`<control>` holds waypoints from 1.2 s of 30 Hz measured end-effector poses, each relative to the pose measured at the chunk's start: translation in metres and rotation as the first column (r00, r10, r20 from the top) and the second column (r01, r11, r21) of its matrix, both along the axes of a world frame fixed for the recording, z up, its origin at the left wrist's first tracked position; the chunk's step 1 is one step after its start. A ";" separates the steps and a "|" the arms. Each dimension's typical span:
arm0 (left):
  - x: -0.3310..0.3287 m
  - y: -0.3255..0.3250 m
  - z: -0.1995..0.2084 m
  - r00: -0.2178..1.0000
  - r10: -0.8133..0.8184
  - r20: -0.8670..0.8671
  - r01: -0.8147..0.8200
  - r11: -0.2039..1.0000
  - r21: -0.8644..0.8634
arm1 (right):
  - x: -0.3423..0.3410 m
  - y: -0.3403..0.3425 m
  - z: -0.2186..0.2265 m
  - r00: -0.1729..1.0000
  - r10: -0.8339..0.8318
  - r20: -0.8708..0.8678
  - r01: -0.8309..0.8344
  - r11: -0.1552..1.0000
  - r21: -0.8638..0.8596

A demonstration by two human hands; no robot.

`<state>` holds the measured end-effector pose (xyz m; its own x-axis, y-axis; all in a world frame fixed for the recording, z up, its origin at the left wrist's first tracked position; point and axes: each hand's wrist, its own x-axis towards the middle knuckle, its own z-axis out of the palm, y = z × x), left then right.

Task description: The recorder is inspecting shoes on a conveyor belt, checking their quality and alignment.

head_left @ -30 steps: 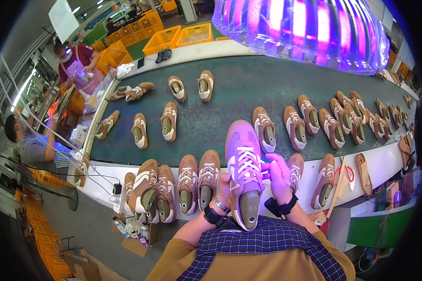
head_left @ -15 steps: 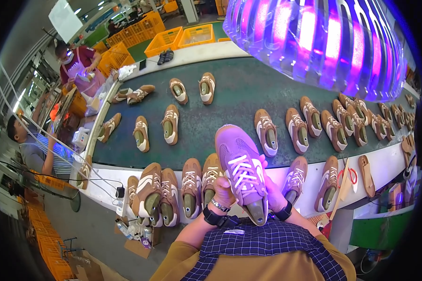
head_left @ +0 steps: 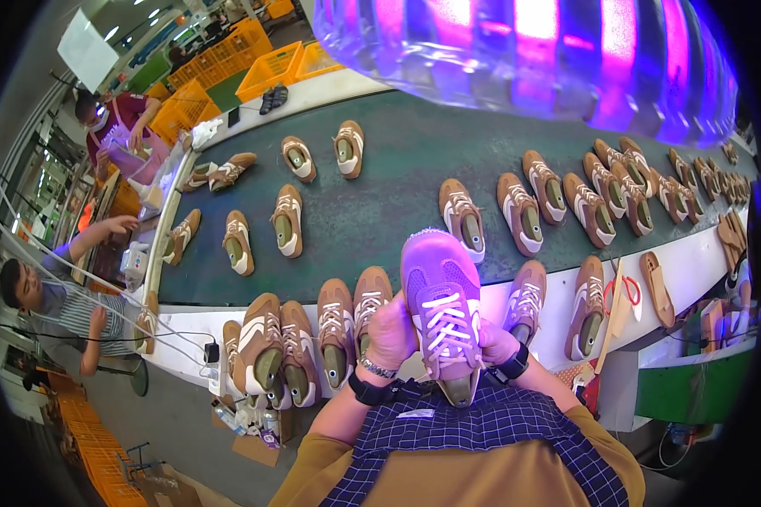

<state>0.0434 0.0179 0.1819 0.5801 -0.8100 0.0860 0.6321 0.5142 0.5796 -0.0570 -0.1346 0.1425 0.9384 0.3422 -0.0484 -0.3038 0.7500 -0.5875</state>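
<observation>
Between my two hands is a brown sneaker [head_left: 444,291] with white laces, toe pointing away from me, a dark olive shoe last inside it. Purple light falls across its toe and upper. My left hand [head_left: 392,331] is closed around its left side, my right hand [head_left: 496,341] around its right side; some fingers are hidden behind the shoe. Close to my left hand, a row of matching sneakers [head_left: 334,334] stands on the white ledge [head_left: 186,325]. Just beyond my right hand is another laced sneaker [head_left: 526,300].
A lamp [head_left: 533,59] with a clear ribbed cover glows purple overhead. Several sneakers stand on the green conveyor belt [head_left: 380,211]. On the ledge at right lie red-handled scissors [head_left: 632,291] and a loose sole [head_left: 657,289]. Two people [head_left: 38,291] [head_left: 114,127] work at left.
The sneaker in my hands has turned more upright, its toe now straight ahead. The view has shifted slightly. The nearer person at left has turned and stretched an arm toward the line.
</observation>
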 end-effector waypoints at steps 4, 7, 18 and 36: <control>0.000 -0.006 0.013 0.993 0.111 -0.031 -0.106 0.987 0.121 | 0.000 0.001 0.015 0.997 -0.069 0.031 0.069 0.997 -0.015; -0.001 -0.010 0.016 0.981 0.196 0.005 -0.192 0.954 0.229 | 0.010 -0.002 0.026 0.955 -0.281 0.096 0.291 0.948 -0.125; -0.026 -0.026 0.020 0.981 0.162 -0.106 -0.135 0.965 0.223 | 0.021 0.002 0.066 0.868 -0.495 -0.041 0.463 0.837 -0.291; -0.016 -0.032 0.039 0.951 0.185 0.248 -0.280 0.856 0.435 | 0.030 0.004 0.084 0.772 -0.598 0.216 0.575 0.511 -0.639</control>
